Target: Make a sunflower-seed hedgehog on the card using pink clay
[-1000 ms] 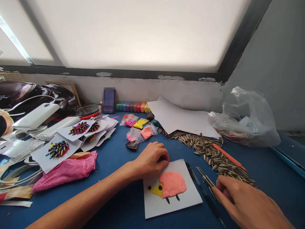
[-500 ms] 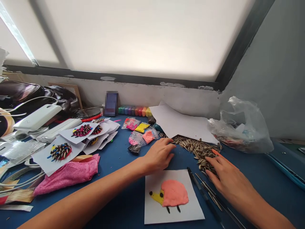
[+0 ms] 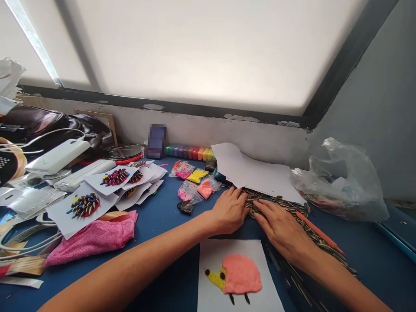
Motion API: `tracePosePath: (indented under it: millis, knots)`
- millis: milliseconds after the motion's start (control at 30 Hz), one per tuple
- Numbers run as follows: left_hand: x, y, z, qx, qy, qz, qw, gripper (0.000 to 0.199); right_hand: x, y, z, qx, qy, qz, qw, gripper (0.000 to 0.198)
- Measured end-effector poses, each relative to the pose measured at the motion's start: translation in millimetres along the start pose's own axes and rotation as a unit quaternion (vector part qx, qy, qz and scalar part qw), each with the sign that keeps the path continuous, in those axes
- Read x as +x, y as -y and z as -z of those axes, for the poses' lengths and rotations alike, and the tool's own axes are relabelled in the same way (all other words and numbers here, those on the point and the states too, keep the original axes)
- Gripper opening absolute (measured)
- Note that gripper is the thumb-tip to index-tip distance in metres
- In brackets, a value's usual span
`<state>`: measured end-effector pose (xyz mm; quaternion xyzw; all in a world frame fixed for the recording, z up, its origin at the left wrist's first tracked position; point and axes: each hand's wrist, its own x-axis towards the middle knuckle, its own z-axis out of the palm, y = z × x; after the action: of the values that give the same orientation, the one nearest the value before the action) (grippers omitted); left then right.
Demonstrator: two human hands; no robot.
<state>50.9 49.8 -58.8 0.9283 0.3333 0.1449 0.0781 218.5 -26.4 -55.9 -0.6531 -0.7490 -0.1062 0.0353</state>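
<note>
My left hand point(image 3: 230, 211) lies on the left side of a heap of striped sunflower seeds point(image 3: 250, 202), palm down with its fingers stretched forward. Facing it from the right, my right hand point(image 3: 281, 227) rests on the same heap with its fingers extended. Between the two hands only a narrow strip of seeds shows; the rest is partly under them. In front lies a white paper card point(image 3: 208, 303) with a clay hedgehog point(image 3: 242, 274) on it: pink body, yellow snout, black eye, nose and two dark legs. An orange stick-like tool point(image 3: 320, 233) lies among seeds beside my right hand.
White paper sheets point(image 3: 266, 173) and a clear plastic bag point(image 3: 344, 186) lie behind the seeds. Clay packets point(image 3: 197, 175) sit left of them. Farther left are seed-covered hedgehog cards point(image 3: 107, 201), a pink cloth point(image 3: 97, 238) and a white power bank point(image 3: 58, 156). Dark pens point(image 3: 276, 260) lie beside the card.
My right hand has moved left across the seeds, close to my left hand, and seeds are now spread along its right side. My left hand has shifted slightly forward onto the heap's edge.
</note>
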Motion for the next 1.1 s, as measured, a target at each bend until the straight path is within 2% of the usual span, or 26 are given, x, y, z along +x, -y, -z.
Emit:
tracePosePath:
  millis: [167,367,533,733,800,900,1000,1100]
  knots:
    - [8,-3,2,0.016,0.001,0.037,0.999,0.04,11,-1,0,-0.017,-0.012,-0.032,0.999,0.035]
    - [20,6,-1,0.011,-0.006,0.031,0.999,0.044,32,-2,-4,-0.025,-0.036,-0.046,0.998,0.038]
    - [26,13,-2,-0.009,0.011,-0.019,1.0,0.035,40,-1,-9,-0.013,-0.028,-0.021,0.999,0.036]
    - [11,4,7,-0.052,0.026,-0.085,0.995,0.029,10,0,3,0.027,-0.007,0.04,0.999,0.034]
    - [3,2,14,-0.068,0.024,-0.091,0.993,0.03,2,-7,10,0.036,0.005,0.046,0.998,0.032]
    - [-7,6,23,-0.101,0.03,-0.079,0.991,0.034,5,-30,15,0.03,0.005,0.005,1.0,0.029]
    - [-13,11,25,-0.1,0.071,-0.084,0.989,0.044,17,-56,11,0.013,0.001,-0.051,0.999,0.035]
    - [-15,14,23,-0.084,0.057,-0.078,0.992,0.047,19,-68,4,0.011,0.02,-0.064,0.998,0.034]
